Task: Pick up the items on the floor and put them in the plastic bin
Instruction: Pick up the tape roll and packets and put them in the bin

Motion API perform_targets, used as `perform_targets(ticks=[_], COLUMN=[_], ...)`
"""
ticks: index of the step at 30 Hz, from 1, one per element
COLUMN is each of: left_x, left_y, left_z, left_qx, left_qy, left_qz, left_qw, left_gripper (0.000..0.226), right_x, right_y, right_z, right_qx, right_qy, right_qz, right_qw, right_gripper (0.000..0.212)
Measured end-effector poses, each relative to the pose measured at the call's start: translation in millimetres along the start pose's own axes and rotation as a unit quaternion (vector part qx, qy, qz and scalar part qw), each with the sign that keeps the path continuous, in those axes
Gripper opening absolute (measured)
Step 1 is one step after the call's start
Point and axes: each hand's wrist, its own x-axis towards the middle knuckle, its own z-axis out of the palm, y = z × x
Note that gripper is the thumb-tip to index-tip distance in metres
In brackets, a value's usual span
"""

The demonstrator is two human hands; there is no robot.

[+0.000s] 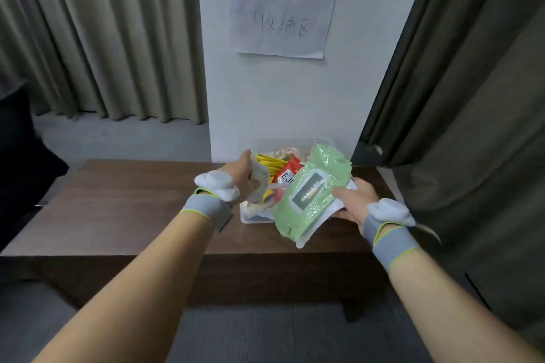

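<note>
A clear plastic bin (pixel 247 216) stands on a low dark wooden table (pixel 124 209) against the wall. Inside it lie a yellow packet (pixel 269 163), a red packet (pixel 287 174) and other small items. My right hand (pixel 355 203) grips a green pack of wet wipes (pixel 309 194), held tilted over the bin's right side. My left hand (pixel 240 174) holds a whitish curved item (pixel 261 181) over the bin's left side; what that item is cannot be made out.
A paper sheet with handwriting (pixel 281 12) hangs on the white wall above the bin. Light curtains (pixel 97 35) hang at the left and dark curtains (pixel 472 82) at the right, close to the table's end. Grey floor (pixel 259 336) lies in front.
</note>
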Motion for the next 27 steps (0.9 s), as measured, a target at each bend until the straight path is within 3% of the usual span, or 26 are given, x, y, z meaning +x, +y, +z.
perform_targets(ticks=[5,9,15,18,21,23,24,27], left_x=[109.0,165.1,193.6,188.0,189.3,196.3,199.0,205.5], left_y=[0.0,1.3,-26.2,-18.4,-11.1,-11.5,-10.2,-2.9], left_z=[-10.7,2.9,65.7,76.2,85.5,88.1,85.1,61.4], left_qx=[-0.013,0.061,0.108,0.139,0.149,0.116,0.096,0.072], left_qy=[-0.013,-0.048,-0.21,-0.215,-0.228,-0.229,-0.243,-0.236], left_qz=[0.021,0.034,-0.047,-0.043,-0.101,-0.145,-0.155,-0.148], left_qw=[1.0,0.996,0.971,0.966,0.957,0.955,0.953,0.958], left_gripper=[0.049,0.033,0.044,0.046,0.059,0.068,0.072,0.05], right_x=[62.9,106.3,175.8,216.4,256.8,283.3,292.4,299.0], right_y=[-49.8,-76.0,-79.4,-77.2,-73.5,-65.4,-60.8,-55.7], right_z=[9.9,6.9,13.7,26.1,44.8,59.4,65.6,72.8], right_qx=[0.037,0.078,0.109,0.107,0.087,0.032,0.007,-0.038], right_qy=[0.08,0.101,0.054,0.014,-0.03,-0.069,-0.088,-0.105], right_qz=[0.012,0.007,0.019,0.034,0.051,0.05,0.044,0.036], right_qw=[0.996,0.992,0.992,0.994,0.994,0.996,0.995,0.993], right_gripper=[0.014,0.029,0.022,0.013,0.008,0.03,0.027,0.012])
